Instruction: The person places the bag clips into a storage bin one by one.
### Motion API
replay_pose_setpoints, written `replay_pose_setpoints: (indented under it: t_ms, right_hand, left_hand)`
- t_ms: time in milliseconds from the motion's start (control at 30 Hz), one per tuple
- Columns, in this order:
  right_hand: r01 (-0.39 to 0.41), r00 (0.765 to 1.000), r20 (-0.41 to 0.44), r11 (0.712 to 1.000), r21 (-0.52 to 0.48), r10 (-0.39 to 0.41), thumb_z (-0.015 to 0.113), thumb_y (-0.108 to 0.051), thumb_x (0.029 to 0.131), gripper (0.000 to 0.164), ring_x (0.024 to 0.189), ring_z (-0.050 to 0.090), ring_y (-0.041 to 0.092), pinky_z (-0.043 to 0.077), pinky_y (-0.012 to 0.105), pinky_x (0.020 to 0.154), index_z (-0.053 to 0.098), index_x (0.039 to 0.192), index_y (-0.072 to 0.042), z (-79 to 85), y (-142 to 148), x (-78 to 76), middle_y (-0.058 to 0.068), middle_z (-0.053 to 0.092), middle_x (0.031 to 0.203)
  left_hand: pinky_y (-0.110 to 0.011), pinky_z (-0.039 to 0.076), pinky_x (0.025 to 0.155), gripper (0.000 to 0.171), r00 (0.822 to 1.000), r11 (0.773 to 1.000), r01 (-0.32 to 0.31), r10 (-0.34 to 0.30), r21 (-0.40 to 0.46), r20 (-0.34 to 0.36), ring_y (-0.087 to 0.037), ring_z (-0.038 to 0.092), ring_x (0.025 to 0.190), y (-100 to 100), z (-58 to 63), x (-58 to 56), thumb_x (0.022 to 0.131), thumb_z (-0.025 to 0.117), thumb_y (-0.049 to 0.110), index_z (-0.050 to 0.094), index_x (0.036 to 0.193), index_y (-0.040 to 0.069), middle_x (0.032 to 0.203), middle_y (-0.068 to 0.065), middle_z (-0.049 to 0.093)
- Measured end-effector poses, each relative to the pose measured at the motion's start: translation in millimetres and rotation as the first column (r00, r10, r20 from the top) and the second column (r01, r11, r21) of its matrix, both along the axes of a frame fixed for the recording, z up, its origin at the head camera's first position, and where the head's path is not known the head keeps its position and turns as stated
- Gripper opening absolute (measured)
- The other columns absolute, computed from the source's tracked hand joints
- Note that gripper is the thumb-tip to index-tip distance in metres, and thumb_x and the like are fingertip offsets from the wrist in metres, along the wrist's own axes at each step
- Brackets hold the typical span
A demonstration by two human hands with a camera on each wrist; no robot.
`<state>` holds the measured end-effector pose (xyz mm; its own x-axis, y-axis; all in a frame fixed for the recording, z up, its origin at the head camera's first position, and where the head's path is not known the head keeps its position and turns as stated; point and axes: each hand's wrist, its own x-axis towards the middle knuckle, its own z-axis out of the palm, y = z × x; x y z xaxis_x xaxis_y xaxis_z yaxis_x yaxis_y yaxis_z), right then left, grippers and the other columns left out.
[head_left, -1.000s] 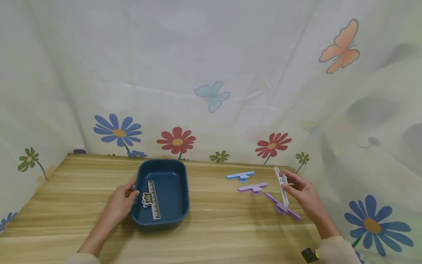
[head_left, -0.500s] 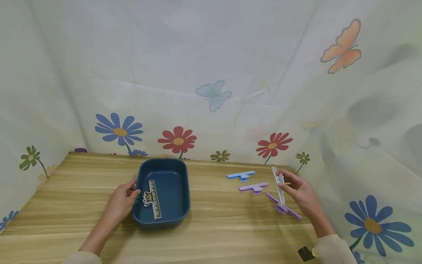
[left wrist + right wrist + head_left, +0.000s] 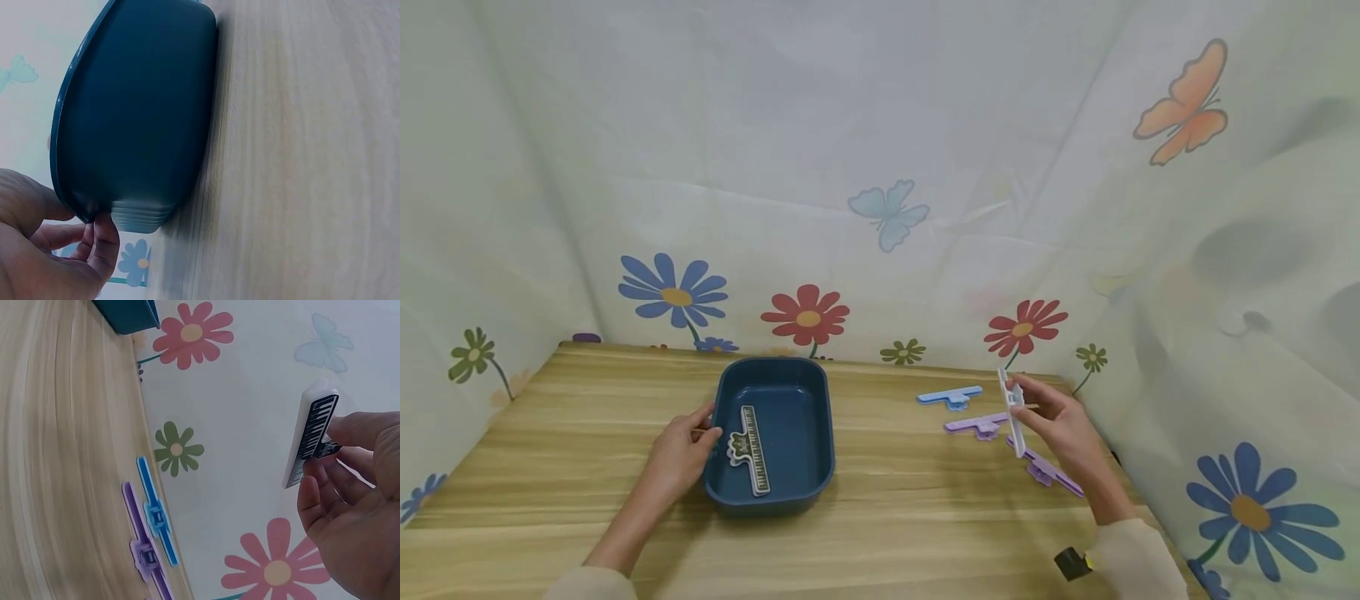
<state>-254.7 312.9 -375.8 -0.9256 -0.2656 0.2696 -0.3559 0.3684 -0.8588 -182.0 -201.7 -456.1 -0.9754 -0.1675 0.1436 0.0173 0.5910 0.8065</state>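
Note:
My left hand (image 3: 679, 454) pinches the left rim of a dark blue rectangular basin (image 3: 797, 450) on the table; the left wrist view shows thumb and fingers at its rim (image 3: 57, 125). Inside the basin lies a clip (image 3: 754, 454) with a piano-key pattern. My right hand (image 3: 1063, 421) holds a white clip (image 3: 1011, 417) by its handle, raised above the table. Piano keys show on this clip's bar (image 3: 312, 428) in the right wrist view. Below and left of it lie a blue clip (image 3: 950, 396), a light purple clip (image 3: 976, 423) and a purple clip (image 3: 1048, 471).
The wood-grain table (image 3: 880, 533) runs back to a pale curtain (image 3: 775, 167) printed with flowers and butterflies. More curtain (image 3: 1262, 333) hangs close on the right side. A black object (image 3: 1072, 564) shows at the right sleeve.
My right hand has moved left with the white clip, from over the purple clip toward the light purple one. The left hand keeps its hold on the basin rim.

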Motion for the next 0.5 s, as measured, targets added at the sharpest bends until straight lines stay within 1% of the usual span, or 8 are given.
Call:
replay_pose_setpoints:
  t_ms: [200, 433, 500]
  right_hand:
    - [-0.014, 1.000, -0.012, 1.000, -0.027, 0.014, 0.067, -0.009, 0.101, 0.051, 0.103, 0.065, 0.015, 0.056, 0.022, 0.085, 0.052, 0.147, 0.005, -1.8, -13.1, -3.9, 0.022, 0.061, 0.127]
    - [-0.049, 0.999, -0.021, 0.999, -0.010, 0.049, 0.068, -0.010, 0.101, 0.049, 0.102, 0.066, 0.017, 0.057, 0.025, 0.087, 0.055, 0.147, 0.000, -1.1, -27.5, -5.8, 0.023, 0.062, 0.125]
    - [-0.060, 0.998, -0.034, 0.998, -0.005, 0.060, 0.068, -0.009, 0.101, 0.049, 0.102, 0.066, 0.017, 0.057, 0.026, 0.085, 0.055, 0.146, 0.001, -1.1, -32.0, -6.8, 0.024, 0.062, 0.125]
  left_hand:
    - [-0.050, 0.054, 0.087, 0.049, 1.000, 1.000, 0.002, -0.002, -0.002, 0.012, -0.047, 0.063, 0.111, -0.2, 1.0, 0.2, 0.103, 0.057, 0.004, 0.044, 0.146, -0.017, 0.115, -0.031, 0.057]
    - [-0.051, 0.053, 0.089, 0.049, 1.000, 1.000, 0.000, 0.000, 0.006, 0.016, -0.048, 0.062, 0.112, 0.4, 2.5, -0.6, 0.103, 0.057, 0.004, 0.044, 0.145, -0.018, 0.116, -0.031, 0.057]
    - [-0.051, 0.053, 0.089, 0.049, 1.000, 1.000, -0.001, 0.001, 0.004, 0.020, -0.048, 0.062, 0.112, 0.4, 2.5, -0.7, 0.103, 0.057, 0.004, 0.044, 0.146, -0.017, 0.116, -0.031, 0.057]
